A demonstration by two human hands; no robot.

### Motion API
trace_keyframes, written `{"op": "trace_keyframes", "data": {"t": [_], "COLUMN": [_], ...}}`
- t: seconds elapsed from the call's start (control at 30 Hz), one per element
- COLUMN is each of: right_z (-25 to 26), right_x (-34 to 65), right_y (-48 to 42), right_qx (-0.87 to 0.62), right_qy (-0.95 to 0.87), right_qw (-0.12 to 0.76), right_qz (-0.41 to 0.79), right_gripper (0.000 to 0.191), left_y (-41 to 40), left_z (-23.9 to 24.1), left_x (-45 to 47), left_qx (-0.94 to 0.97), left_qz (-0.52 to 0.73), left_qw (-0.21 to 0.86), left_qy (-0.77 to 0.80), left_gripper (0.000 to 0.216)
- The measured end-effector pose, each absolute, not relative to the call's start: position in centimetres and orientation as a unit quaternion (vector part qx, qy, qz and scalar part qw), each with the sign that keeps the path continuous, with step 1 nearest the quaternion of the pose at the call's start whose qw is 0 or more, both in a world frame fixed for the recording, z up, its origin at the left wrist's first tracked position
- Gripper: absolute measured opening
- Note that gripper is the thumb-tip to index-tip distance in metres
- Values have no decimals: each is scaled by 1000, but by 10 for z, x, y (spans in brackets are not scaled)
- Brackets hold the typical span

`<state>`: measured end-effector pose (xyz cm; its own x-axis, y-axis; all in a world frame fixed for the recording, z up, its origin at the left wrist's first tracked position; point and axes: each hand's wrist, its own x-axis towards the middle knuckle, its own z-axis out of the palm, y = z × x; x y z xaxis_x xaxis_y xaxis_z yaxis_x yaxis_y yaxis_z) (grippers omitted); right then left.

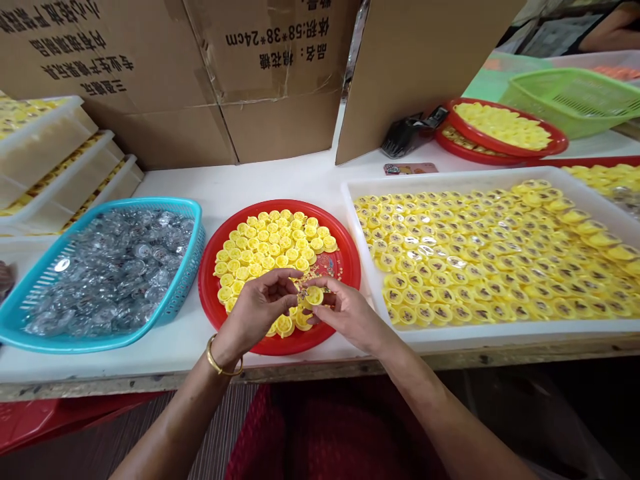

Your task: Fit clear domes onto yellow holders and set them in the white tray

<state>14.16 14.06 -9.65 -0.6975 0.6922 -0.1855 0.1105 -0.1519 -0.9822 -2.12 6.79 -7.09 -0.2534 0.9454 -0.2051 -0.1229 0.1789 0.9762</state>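
Over the red round tray (354, 267), my right hand (345, 310) pinches a small round yellow plastic cup (314, 297) between thumb and fingers. Close on its left is my left hand (267, 300), with thumb and fingers drawn together; whatever lies between those fingertips is too small to make out. Many similar yellow cups (270, 250) stand side by side in the tray, and tiny loose bits (325, 270) are scattered on its bare part. A blue basket (193, 207) to the left holds a heap of clear plastic caps (130, 267).
A white shallow bin (400, 337) at right is filled with rows of yellow capped pieces (465, 253). Stacked white bins (60, 160) stand far left. Cardboard boxes (280, 127) wall the back. Behind at right are a black tape dispenser (407, 137), red trays (560, 147) and a green basket (565, 100).
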Motion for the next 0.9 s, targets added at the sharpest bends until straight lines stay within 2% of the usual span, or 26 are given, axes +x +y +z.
{"op": "trace_keyframes", "data": {"t": [0.27, 0.47, 0.9], "right_z": [-95, -102, -99], "right_x": [143, 146, 142], "right_y": [142, 144, 140], "right_qx": [-329, -319, -311], "right_qy": [-680, -684, -724], "right_qw": [202, 198, 209], "right_qz": [623, 626, 579], "right_gripper": [34, 35, 32], "left_y": [70, 66, 68], "left_z": [-71, -74, -75], "left_x": [-18, -21, -28], "left_qx": [346, 287, 454], "left_qz": [520, 555, 503], "left_qw": [516, 526, 447], "left_qy": [587, 577, 584], "left_gripper": [26, 24, 38]}}
